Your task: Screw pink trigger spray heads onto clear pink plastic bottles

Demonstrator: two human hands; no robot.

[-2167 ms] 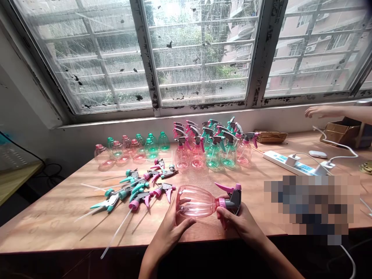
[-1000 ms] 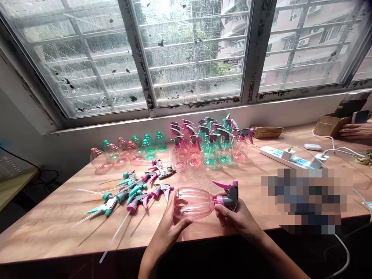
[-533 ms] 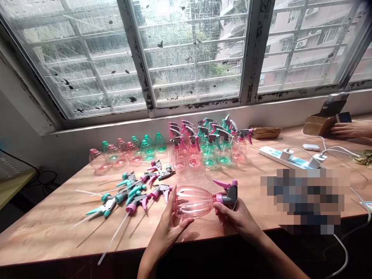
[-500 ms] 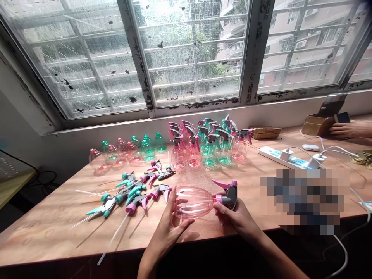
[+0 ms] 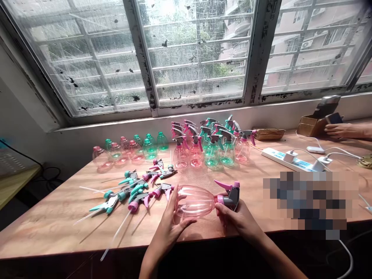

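A clear pink spray bottle (image 5: 196, 200) lies on its side just above the wooden table's (image 5: 52, 224) front edge. My left hand (image 5: 170, 226) cups its round base, fingers curled round it. My right hand (image 5: 236, 221) grips the pink collar and grey trigger head (image 5: 231, 193) at the bottle's neck. To the left of the bottle lies a loose pile of trigger heads (image 5: 130, 192) with long dip tubes, teal and pink.
Assembled spray bottles (image 5: 212, 145) stand grouped by the window sill, with capless pink and green bottles (image 5: 130, 149) to their left. A white power strip (image 5: 290, 161) with cables lies at the right. Another person's hand (image 5: 338, 130) rests by a cardboard box (image 5: 309, 126).
My hands and the pink bottle have barely shifted. The other person's hand at the far right has dropped from reaching over the box to resting beside it.
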